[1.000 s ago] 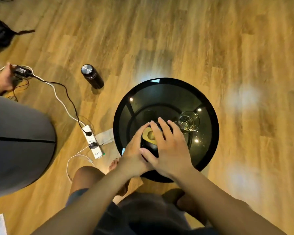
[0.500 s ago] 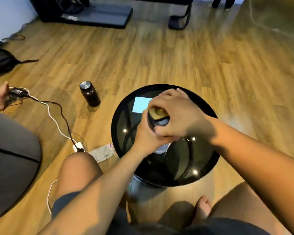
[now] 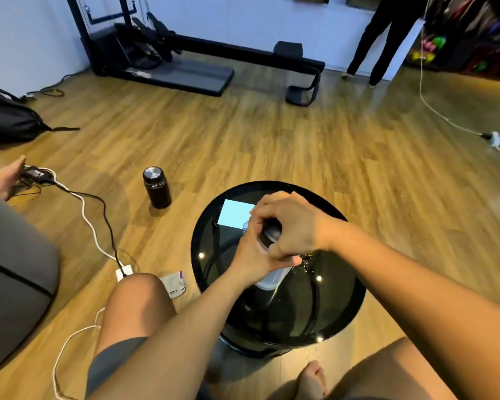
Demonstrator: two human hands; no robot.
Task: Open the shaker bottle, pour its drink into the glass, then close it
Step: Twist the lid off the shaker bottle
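Note:
The shaker bottle point(image 3: 272, 280) stands upright on the round black glass table point(image 3: 338, 307), its pale clear body showing below my hands. My left hand point(image 3: 253, 256) wraps around its upper body. My right hand point(image 3: 290, 223) is closed over its dark lid point(image 3: 270, 233) from above. Most of the glass point(image 3: 308, 259) is hidden behind my right wrist; only a glinting bit shows at the bottle's right side.
A dark flask point(image 3: 156, 187) stands on the wooden floor left of the table. Cables and a power strip point(image 3: 124, 274) lie at the left beside a grey seat point(image 3: 12, 272). A person point(image 3: 378, 41) stands at the far wall near exercise equipment point(image 3: 185, 62).
My head has tilted up, so more of the room shows. My right hand has shifted over the lid and now covers its yellow top; my left hand keeps its grip on the bottle.

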